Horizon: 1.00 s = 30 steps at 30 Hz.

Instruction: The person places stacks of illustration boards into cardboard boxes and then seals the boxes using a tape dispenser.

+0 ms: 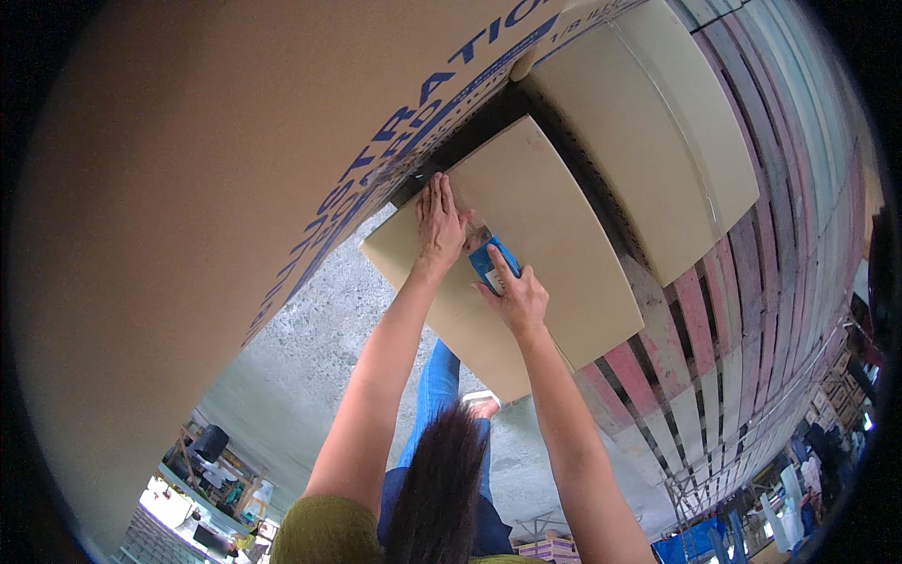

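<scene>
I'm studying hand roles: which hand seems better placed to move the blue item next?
Right, probably: the right hand grips the blue item, while the left hand lies, fingers extended, on the carton.

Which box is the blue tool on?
The middle box, where the left hand lies and the right hand holds the blue tool. The printed box stands to its left, the other plain box to its right.

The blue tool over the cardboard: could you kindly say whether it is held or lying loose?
Held: the right hand grips the blue tool, with its index finger laid along it, over the tan cardboard.
</scene>
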Available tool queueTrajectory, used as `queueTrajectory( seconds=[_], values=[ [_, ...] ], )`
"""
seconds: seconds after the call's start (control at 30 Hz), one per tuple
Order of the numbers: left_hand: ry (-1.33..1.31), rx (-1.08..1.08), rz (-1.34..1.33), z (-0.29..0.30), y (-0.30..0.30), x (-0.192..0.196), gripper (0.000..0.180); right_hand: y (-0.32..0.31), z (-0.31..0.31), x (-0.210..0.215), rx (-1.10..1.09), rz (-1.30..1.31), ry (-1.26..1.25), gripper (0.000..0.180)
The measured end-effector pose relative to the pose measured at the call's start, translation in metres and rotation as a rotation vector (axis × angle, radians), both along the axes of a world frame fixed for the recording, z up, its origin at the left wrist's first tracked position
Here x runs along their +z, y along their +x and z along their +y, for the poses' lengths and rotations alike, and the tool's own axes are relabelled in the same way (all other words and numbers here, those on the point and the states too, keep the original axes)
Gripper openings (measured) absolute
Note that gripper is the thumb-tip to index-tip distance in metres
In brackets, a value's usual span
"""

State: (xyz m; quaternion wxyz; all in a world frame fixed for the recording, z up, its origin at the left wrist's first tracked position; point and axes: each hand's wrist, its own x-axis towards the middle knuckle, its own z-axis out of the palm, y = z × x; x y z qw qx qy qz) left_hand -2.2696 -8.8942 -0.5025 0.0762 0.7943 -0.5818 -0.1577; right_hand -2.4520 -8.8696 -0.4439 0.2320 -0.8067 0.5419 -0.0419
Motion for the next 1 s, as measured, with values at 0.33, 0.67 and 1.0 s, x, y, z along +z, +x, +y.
queueTrajectory(
  seconds=[0.33,0.67,1.0],
  values=[
    [0.446,0.284,0.475,-0.057,0.024,0.008,0.072,-0.007,0.001,-0.007,-0.026,0.011,-0.011,0.072],
    [0.503,0.437,1.129,-0.054,0.093,-0.092,0.073,-0.005,0.002,-0.003,-0.016,0.026,0.034,0.063],
    [0.675,0.476,0.695,-0.07,0.086,-0.084,0.075,-0.001,0.005,0.0,0.006,0.029,-0.012,0.066]
  ],
)
